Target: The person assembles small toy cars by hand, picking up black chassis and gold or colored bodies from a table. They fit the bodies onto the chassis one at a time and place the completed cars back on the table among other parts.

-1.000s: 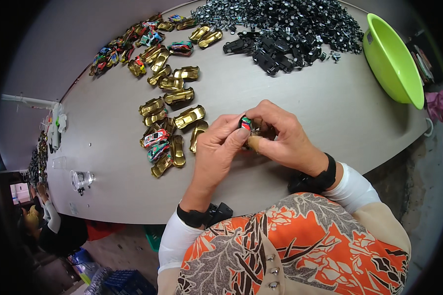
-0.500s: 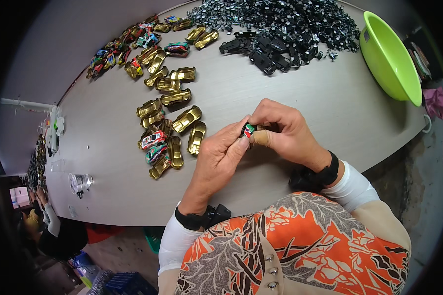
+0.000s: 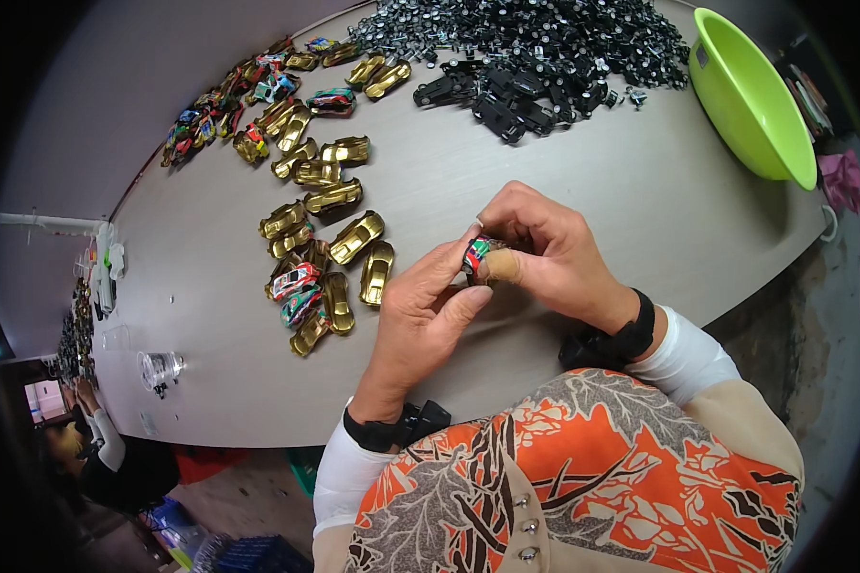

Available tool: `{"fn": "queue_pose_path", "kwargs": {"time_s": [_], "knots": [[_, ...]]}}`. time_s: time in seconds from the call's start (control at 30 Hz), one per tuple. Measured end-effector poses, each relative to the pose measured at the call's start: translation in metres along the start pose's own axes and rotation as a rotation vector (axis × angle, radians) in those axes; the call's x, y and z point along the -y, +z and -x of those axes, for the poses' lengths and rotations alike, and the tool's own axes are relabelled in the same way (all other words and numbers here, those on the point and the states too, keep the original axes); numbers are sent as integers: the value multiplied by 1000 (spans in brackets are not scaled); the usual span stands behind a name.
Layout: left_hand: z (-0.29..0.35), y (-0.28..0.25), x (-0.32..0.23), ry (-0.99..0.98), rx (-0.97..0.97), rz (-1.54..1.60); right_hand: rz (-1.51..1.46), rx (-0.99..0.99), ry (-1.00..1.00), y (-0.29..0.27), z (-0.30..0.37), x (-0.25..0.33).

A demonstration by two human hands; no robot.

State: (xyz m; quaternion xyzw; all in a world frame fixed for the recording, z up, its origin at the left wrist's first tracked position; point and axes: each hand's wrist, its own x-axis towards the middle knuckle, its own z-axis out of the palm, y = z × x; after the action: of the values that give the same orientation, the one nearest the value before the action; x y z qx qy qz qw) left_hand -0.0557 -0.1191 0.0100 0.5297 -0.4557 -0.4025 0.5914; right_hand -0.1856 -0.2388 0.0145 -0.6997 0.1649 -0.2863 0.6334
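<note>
Grey counter (image 3: 545,229) under me, and both hands pinch one small toy car (image 3: 476,256) between them: left grip (image 3: 430,306) from below, right grip (image 3: 545,248) from above. Gold cars (image 3: 354,239) sit left, black parts (image 3: 535,57) beyond.

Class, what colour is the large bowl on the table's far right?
Bright lime green, seen clearly in the head view: the bowl.
</note>
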Motion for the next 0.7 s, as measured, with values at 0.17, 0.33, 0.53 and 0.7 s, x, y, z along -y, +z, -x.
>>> {"fn": "queue_pose_path", "kwargs": {"time_s": [0.17,0.33,0.53,0.7], "knots": [[1,-3,3,-103,-1,125,-164,29,108,-1,-1,-2],[-3,-10,-2,-319,-32,314,-326,98,274,-7,-3,4],[-4,-13,9,-236,22,106,-402,222,248,-17,-4,3],[-3,-7,3,-350,43,209,-282,276,292,-22,-6,0]]}}
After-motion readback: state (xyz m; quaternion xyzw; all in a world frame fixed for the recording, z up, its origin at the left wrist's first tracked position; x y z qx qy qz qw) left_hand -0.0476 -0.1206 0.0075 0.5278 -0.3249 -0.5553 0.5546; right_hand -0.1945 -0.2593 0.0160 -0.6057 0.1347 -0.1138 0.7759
